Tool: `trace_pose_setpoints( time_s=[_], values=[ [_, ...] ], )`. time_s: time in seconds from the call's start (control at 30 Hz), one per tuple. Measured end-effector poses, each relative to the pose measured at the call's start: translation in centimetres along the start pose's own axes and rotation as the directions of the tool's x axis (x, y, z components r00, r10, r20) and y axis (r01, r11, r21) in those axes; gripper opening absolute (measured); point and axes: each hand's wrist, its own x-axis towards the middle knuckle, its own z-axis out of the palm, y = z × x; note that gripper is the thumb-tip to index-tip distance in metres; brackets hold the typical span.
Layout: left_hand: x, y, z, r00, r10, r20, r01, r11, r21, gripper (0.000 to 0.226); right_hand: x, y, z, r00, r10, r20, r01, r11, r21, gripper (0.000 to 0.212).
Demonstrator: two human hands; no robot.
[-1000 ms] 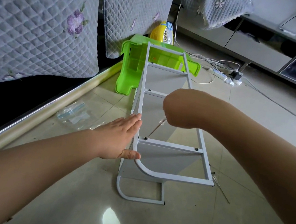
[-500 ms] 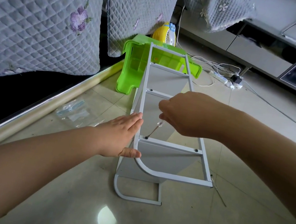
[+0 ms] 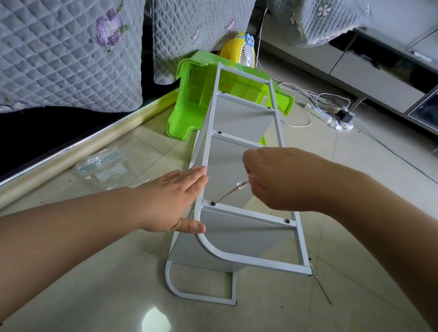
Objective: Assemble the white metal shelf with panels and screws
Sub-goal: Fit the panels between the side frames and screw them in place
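Observation:
The white metal shelf [image 3: 243, 260] lies on its side on the tiled floor, its upper side frame facing me and its panels hanging below. My left hand [image 3: 172, 201] presses flat against the frame's left rail, fingers straight, thumb on the curved corner. My right hand [image 3: 275, 177] grips a screwdriver [image 3: 232, 190] with a clear handle. Its tip sits on a black screw [image 3: 212, 203] at the left end of the nearest crossbar. Another black screw [image 3: 287, 221] is at that crossbar's right end.
A green plastic stool [image 3: 190, 104] lies tipped behind the shelf, with a yellow fan [image 3: 242, 48] beyond it. A clear plastic bag [image 3: 104, 167] lies left of the shelf beside the quilt-covered sofa. A thin metal tool [image 3: 323, 289] lies on the floor by the frame's right corner. Power strip and cables [image 3: 330, 118] lie further back.
My right hand has rotated at the wrist while holding the screwdriver on the same screw. My left hand stays pressed on the frame.

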Motion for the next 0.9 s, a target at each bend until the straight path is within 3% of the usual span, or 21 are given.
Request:
trace_pose_setpoints(
  time_s=[0.13, 0.2, 0.33, 0.5, 0.63, 0.73, 0.8, 0.9],
  values=[
    [-0.1, -0.1, 0.3, 0.999, 0.020, -0.028, -0.021, 0.998, -0.053, 0.110, 0.4, 0.1, -0.4, 0.989, -0.146, -0.028, 0.132, 0.950, -0.282, 0.016],
    [-0.2, -0.2, 0.4, 0.998, 0.026, -0.058, -0.032, 0.994, -0.104, 0.119, 0.5, -0.2, -1.0, 0.983, -0.181, -0.022, 0.165, 0.935, -0.313, 0.019],
    [0.0, -0.5, 0.6, 0.997, 0.032, -0.066, -0.039, 0.993, -0.113, 0.124, 1.0, -0.3, -1.7, 0.984, -0.174, -0.025, 0.161, 0.949, -0.270, 0.022],
    [0.4, -0.8, 1.1, 0.995, 0.048, -0.083, -0.054, 0.996, -0.073, 0.150, 2.5, -1.2, -2.0, 0.999, 0.034, 0.014, -0.033, 0.999, -0.011, 0.030],
    [0.1, -0.8, 1.0, 0.995, 0.040, -0.095, -0.048, 0.995, -0.085, 0.150, 2.3, -1.4, -1.8, 0.998, 0.038, 0.041, -0.038, 0.999, 0.005, 0.038],
    [-0.1, -0.3, 0.9, 0.997, 0.025, -0.069, -0.034, 0.991, -0.131, 0.129, 0.8, -1.1, -1.0, 0.999, -0.031, 0.036, 0.037, 0.983, -0.182, 0.024],
    [0.1, -0.1, 1.0, 0.995, 0.032, -0.096, -0.045, 0.991, -0.127, 0.139, 0.1, -1.1, -0.3, 0.989, -0.146, 0.006, 0.138, 0.924, -0.356, 0.025],
    [0.4, -0.3, 1.3, 0.990, 0.034, -0.134, -0.048, 0.994, -0.099, 0.150, 0.0, -0.8, -0.1, 0.959, -0.283, 0.000, 0.248, 0.839, -0.485, 0.023]
  ],
)
